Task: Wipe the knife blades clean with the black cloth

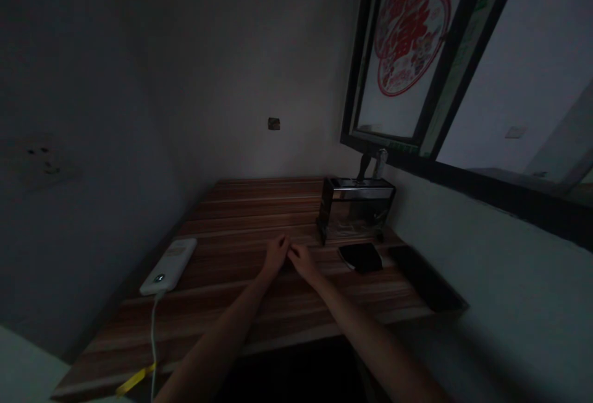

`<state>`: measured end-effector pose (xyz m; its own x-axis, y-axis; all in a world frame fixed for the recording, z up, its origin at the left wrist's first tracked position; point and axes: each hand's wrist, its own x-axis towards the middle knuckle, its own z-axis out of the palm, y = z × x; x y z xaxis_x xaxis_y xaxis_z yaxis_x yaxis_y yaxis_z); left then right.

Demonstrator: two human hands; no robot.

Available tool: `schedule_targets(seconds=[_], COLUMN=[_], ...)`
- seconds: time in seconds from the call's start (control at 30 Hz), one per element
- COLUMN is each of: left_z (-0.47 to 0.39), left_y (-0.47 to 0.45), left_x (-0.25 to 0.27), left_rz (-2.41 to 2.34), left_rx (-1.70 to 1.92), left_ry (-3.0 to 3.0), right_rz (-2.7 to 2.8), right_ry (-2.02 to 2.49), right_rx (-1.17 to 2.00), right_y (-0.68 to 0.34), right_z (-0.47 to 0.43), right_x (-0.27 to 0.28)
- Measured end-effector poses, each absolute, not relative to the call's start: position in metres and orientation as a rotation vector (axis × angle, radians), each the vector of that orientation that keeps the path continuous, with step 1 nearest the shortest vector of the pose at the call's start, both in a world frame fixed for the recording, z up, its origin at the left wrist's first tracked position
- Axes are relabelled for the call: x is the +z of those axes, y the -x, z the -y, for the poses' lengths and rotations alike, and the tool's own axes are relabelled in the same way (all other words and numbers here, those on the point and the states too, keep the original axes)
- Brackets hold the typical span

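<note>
My left hand (277, 252) and my right hand (302, 259) meet over the middle of the striped wooden table (217, 273). Both have their fingers curled in and touching at the tips. The room is dim, and whatever the fingers may hold is too small or too hidden to make out. To the right of my right hand lies a flat black object (361, 258) with a pale edge, its kind unclear. Just behind it stands a dark box-like rack (359, 208) with shiny sides.
At the left lies a white power bank (169, 266) with a white cable (154, 335) bearing a yellow tag (136, 379). A dark flat slab (428, 276) rests along the right edge. Walls rise left and behind; a framed mirror (519, 112) hangs right.
</note>
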<state>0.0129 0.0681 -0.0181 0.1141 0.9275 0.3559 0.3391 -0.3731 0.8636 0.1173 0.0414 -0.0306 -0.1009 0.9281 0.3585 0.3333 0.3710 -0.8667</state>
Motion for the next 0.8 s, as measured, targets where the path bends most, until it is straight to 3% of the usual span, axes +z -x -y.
schedule_targets(seconds=[0.8], left_z=[-0.0653], left_y=[-0.0145], left_x=[-0.0168], left_rz=[-1.241], left_rx=[1.241], left_ry=[-1.812], right_rz=[1.633], right_ry=[1.172], right_rx=[0.788], right_y=[-0.1193], right_z=[-0.0418], right_x=[-0.0292])
